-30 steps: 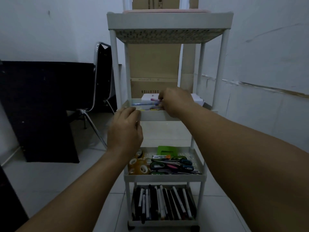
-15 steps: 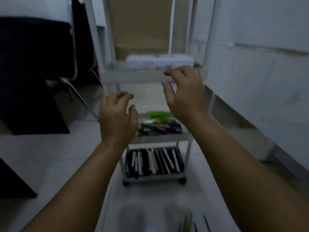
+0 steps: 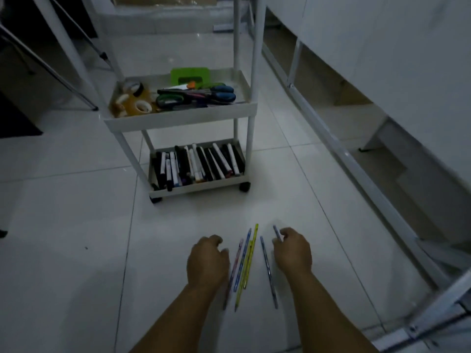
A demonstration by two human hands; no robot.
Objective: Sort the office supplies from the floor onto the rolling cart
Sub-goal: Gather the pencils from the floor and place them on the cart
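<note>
Several pens and pencils lie on the white floor tiles between my hands: a yellow pencil [image 3: 248,266], a pink pen [image 3: 235,264] and a blue pen [image 3: 269,273]. My left hand [image 3: 207,261] hovers with curled fingers beside the pink pen and holds nothing. The fingertips of my right hand [image 3: 293,250] pinch another blue pen [image 3: 276,230] at its far end. The white rolling cart [image 3: 178,119] stands further ahead. Its bottom tier holds several markers [image 3: 196,161]; the tier above holds tape rolls [image 3: 132,103], scissors [image 3: 196,95] and a green item [image 3: 190,76].
A white metal frame [image 3: 356,161] runs along the right side, close to the cart and my right arm. Chrome chair legs [image 3: 51,64] stand at the upper left, with a dark panel [image 3: 15,118] at the left edge.
Both hands dropped from the cart's upper tier down to the floor. The view tilted down with them. My right fingers have closed on a blue pen.
</note>
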